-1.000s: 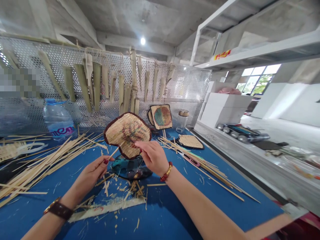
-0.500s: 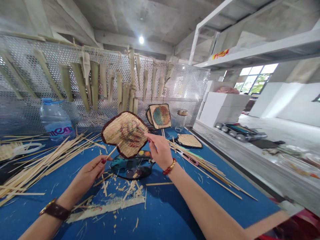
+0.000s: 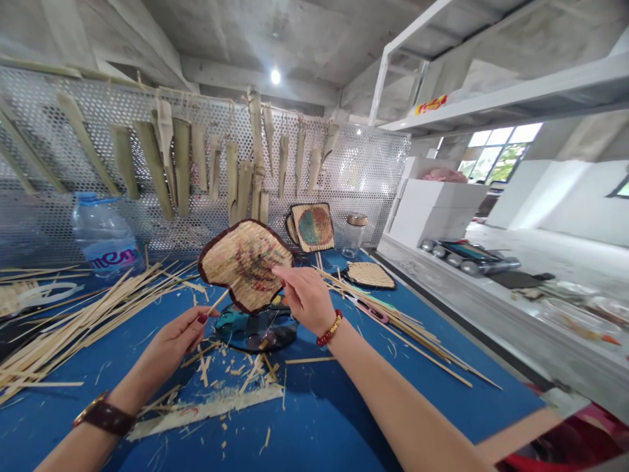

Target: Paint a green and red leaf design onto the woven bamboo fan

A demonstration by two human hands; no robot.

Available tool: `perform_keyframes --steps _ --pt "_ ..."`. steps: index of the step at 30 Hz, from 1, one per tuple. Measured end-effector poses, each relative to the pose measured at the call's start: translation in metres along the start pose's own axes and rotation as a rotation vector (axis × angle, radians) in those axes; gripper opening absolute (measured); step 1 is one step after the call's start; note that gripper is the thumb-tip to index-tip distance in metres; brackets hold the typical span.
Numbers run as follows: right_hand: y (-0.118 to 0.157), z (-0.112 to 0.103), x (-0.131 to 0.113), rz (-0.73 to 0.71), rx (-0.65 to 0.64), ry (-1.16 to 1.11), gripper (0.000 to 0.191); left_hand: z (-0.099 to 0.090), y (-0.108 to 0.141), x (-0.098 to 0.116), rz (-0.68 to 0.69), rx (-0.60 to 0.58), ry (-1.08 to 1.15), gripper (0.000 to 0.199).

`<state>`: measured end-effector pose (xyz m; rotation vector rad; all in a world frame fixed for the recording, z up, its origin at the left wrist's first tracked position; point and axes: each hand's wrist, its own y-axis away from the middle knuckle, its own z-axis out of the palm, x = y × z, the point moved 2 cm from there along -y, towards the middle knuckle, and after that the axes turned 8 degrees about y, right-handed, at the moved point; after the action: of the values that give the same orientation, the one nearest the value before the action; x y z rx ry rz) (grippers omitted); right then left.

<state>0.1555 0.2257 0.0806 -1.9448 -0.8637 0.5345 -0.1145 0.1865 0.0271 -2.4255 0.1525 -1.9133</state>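
Observation:
My left hand (image 3: pixel 179 334) pinches the thin stick handle of a woven hand fan (image 3: pixel 230 255). The fan is held up and tilted, with a dark bound edge and a red and green pattern on its pale face. In front of the fan's right half is my right hand (image 3: pixel 309 298), fingers bent and drawn together, fingertips at the patterned face. What those fingers hold, if anything, is hidden. Below the fan, a dark paint palette (image 3: pixel 246 331) lies on the blue table, partly covered.
Bamboo strips (image 3: pixel 98 314) pile at left near a plastic bottle (image 3: pixel 105 236). More strips (image 3: pixel 417 331) and pink-handled scissors (image 3: pixel 376 313) lie right. Behind are a painted woven fan (image 3: pixel 314 227), a plain woven piece (image 3: pixel 371 275) and a glass jar (image 3: pixel 354 235). Shavings (image 3: pixel 240 373) litter the front.
My right hand has moved left from the fan's right edge onto its patterned face. My left hand keeps its grip on the handle. The view has shifted slightly.

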Motion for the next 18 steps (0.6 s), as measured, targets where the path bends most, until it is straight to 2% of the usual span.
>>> perform_keyframes --steps 4,9,14,18 --pt "0.0 -0.002 0.004 0.094 0.054 0.03 0.035 -0.001 0.0 -0.001 0.012 0.007 0.0 0.054" --pt "0.0 0.0 0.003 0.02 0.01 0.007 0.034 -0.002 0.001 -0.004 0.006 -0.001 0.003 0.054" --pt "-0.001 -0.004 0.006 0.106 0.085 0.02 0.035 -0.004 -0.001 -0.004 0.022 0.031 0.038 0.051" --pt "0.002 0.003 -0.007 0.006 -0.007 -0.027 0.036 -0.009 -0.006 -0.007 0.031 0.071 0.067 0.046"
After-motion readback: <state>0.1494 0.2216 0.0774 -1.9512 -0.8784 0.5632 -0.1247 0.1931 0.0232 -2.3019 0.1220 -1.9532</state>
